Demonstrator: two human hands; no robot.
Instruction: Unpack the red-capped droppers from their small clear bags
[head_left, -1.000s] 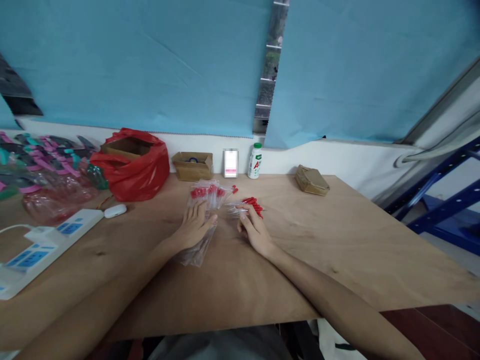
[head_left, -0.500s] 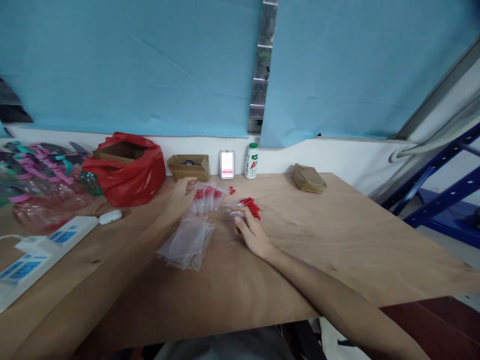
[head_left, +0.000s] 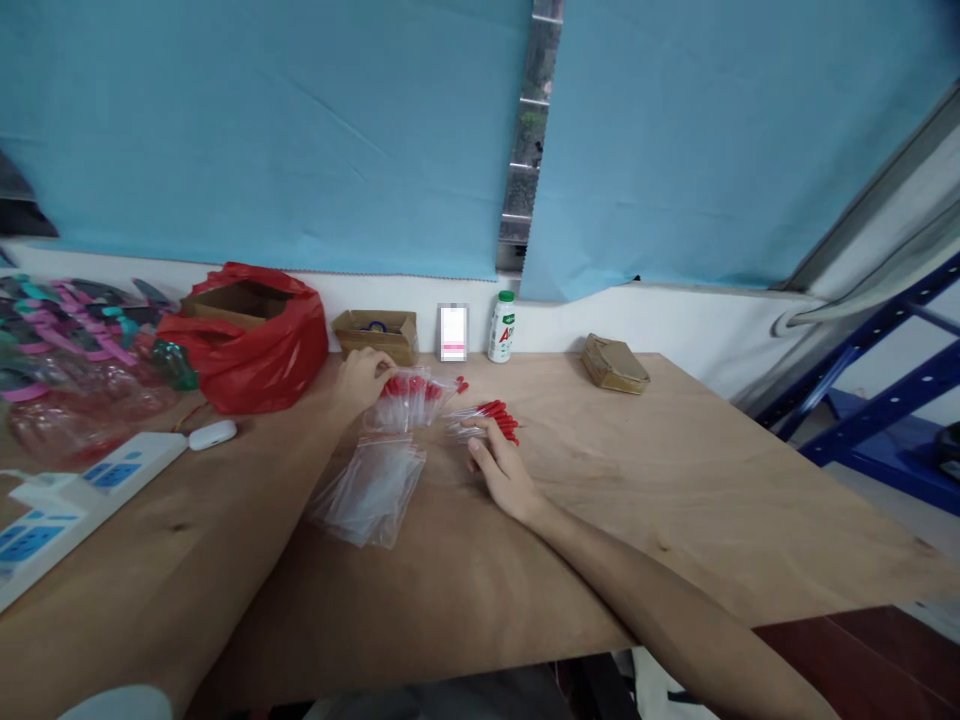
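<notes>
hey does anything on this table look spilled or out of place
Nothing looks spilled. The clear plastic bags lie in an uneven, fanned stack rather than squared up, and the brown package right of the white bottle sits askew, looking creased.

Via the head feed I log: tabletop (head_left: 570,540) wood, smooth, low sheen, grain and knots showing; flat bags (head_left: 375,490) thin clear plastic, glossy; red carrier bag (head_left: 262,370) crinkled plastic, soft shine; open carton (head_left: 394,345) matt brown cardboard; power strip (head_left: 155,452) smooth white plastic; blue sheeting (head_left: 262,130) matt, cloth or paper, I cannot tell which
</notes>
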